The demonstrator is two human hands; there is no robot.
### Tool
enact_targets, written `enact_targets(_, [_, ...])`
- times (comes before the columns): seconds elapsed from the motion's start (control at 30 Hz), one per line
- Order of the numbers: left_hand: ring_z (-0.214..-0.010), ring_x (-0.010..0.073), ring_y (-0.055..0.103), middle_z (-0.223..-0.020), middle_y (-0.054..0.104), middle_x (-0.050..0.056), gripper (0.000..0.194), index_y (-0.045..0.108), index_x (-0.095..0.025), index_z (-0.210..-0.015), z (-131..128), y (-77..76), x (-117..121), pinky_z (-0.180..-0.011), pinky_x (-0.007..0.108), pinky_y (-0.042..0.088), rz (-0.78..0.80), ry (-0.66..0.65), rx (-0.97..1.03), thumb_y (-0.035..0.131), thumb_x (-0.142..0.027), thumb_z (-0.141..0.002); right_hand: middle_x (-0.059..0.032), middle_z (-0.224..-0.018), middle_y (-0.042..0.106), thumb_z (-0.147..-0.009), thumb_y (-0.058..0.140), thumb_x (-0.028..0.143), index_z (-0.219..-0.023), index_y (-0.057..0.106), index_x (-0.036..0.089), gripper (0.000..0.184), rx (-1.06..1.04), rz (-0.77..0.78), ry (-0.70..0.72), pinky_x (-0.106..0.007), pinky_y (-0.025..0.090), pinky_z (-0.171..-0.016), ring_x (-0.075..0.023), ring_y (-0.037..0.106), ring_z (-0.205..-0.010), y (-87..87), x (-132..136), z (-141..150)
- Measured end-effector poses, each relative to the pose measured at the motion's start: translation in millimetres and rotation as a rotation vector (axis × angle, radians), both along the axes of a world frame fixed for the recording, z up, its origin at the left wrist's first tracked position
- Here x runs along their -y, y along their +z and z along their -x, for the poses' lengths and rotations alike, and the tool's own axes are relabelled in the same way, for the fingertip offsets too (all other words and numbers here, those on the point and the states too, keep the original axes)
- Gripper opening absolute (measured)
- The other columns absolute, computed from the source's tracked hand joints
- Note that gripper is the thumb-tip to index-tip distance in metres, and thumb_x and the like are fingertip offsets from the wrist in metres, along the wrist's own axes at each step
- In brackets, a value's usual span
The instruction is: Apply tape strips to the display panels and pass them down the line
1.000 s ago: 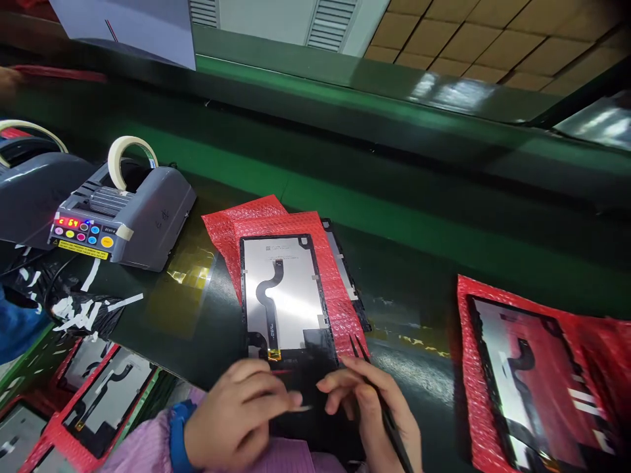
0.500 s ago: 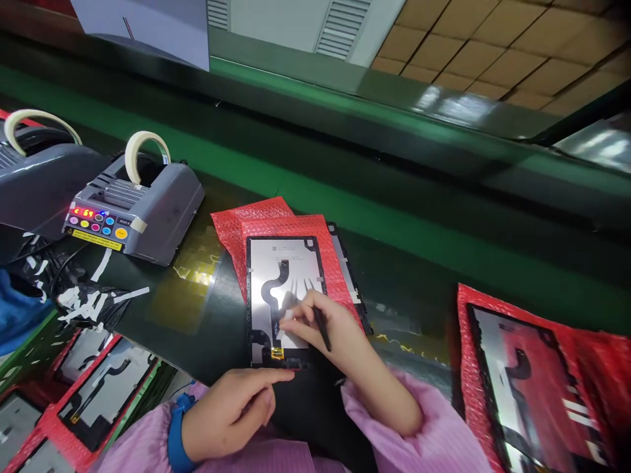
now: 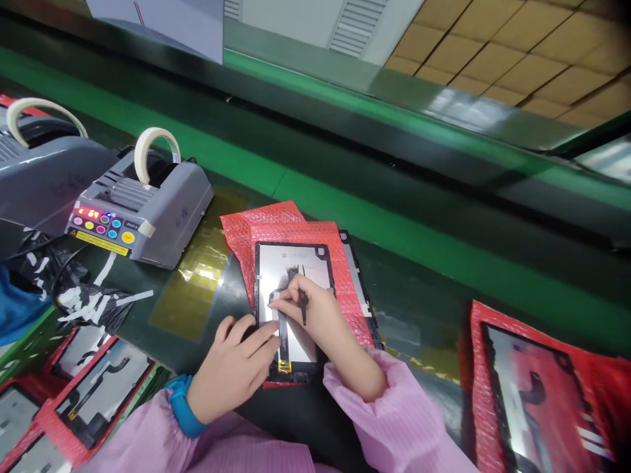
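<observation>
A tablet-sized display panel (image 3: 308,263) lies back side up on red bubble wrap (image 3: 315,231), with a dark flex cable (image 3: 284,341) down its middle and a gold end near the bottom. My right hand (image 3: 313,305) is over the panel, thumb and forefinger pinched at the cable, where a small pale piece shows at the fingertips. A slim black tool (image 3: 303,307), possibly tweezers, is held within that same hand. My left hand (image 3: 239,361) is open, fingers stretched out, fingertips on the panel's left part beside the cable.
Grey tape dispensers (image 3: 172,213) with cream tape rolls stand at left. White tape scraps (image 3: 93,305) hang near them. A green crate (image 3: 142,404) at lower left holds wrapped panels. Another panel (image 3: 547,394) on red wrap lies at right. Yellow film (image 3: 190,289) covers part of the bench.
My right hand has moved up along the cable. My left hand has moved up from the panel's lower edge onto its left part, fingers now spread. The view has shifted slightly.
</observation>
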State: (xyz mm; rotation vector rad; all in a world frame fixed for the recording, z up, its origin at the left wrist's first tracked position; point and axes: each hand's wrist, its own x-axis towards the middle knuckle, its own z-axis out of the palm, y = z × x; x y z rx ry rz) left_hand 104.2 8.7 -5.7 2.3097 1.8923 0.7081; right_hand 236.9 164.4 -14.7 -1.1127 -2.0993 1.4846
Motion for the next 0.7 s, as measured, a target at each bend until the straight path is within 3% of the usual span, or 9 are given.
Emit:
enact_targets(0.2, [-0.109,0.0272,0.05,-0.126,0.069,0.002,0.024,0.065,-0.02,-0.115,-6,-8.2,-3,-0.095,0.044,0.032,0.022,0.044,-0.025,0.049,-0.024,-0.098,0.0003,-0.076,0.071,-0.077,0.068,0.049,-0.071,0.035,0.026,0.041,0.08,-0.045,-0.032,-0.031,0.043,-0.065,-0.0194,0.063,-0.066,5.6,1,9])
enact_targets(0.33, [-0.11,0.0279,0.052,-0.127,0.069,0.005,0.027,0.064,-0.02,-0.117,-5,-9.1,0,-0.098,0.046,0.036,0.07,0.037,0.103,0.047,-0.017,-0.097,0.0022,-0.073,0.064,-0.079,0.064,0.045,-0.077,0.038,0.026,0.032,0.172,-0.201,-0.181,-0.03,0.04,-0.064,-0.02,0.06,-0.067,14.5,-10,24])
enact_targets(0.4, [-0.112,0.0269,0.054,-0.126,0.069,0.006,0.027,0.063,-0.021,-0.116,-5,-11.2,4,-0.101,0.047,0.038,0.097,0.099,0.302,0.046,-0.015,-0.096,0.0028,-0.07,0.06,-0.081,0.061,0.044,-0.079,0.04,0.027,0.028,0.199,-0.245,-0.272,-0.029,0.038,-0.061,-0.0196,0.057,-0.063,21.7,-21,25])
enact_targets(0.47, [-0.123,0.0261,0.052,-0.133,0.063,0.009,0.028,0.06,-0.022,-0.12,-4,-12.4,7,-0.107,0.047,0.038,0.107,0.255,0.609,0.047,-0.018,-0.096,0.0031,-0.068,0.058,-0.083,0.058,0.047,-0.082,0.041,0.027,0.027,0.217,-0.264,-0.372,-0.029,0.036,-0.059,-0.0194,0.055,-0.06,28.7,-34,11])
enact_targets(0.6, [-0.143,0.0239,0.038,-0.155,0.042,0.007,0.042,0.049,-0.027,-0.137,-1,0.5,3,-0.113,0.042,0.037,0.272,0.524,1.396,0.053,-0.028,-0.095,-0.0006,-0.073,0.062,-0.084,0.054,0.059,-0.088,0.044,0.027,0.035,0.331,-0.287,-0.534,-0.031,0.038,-0.06,-0.0227,0.059,-0.064,29.6,-51,-52])
enact_targets(0.7, [-0.14,0.0236,0.045,-0.153,0.047,0.008,0.043,0.052,-0.027,-0.134,3,22.1,-19,-0.102,0.035,0.049,0.49,0.583,1.791,0.058,-0.024,-0.092,-0.0046,-0.082,0.067,-0.079,0.055,0.063,-0.087,0.044,0.026,0.039,0.364,-0.277,-0.632,-0.033,0.041,-0.06,-0.0244,0.062,-0.068,16.1,-48,-105])
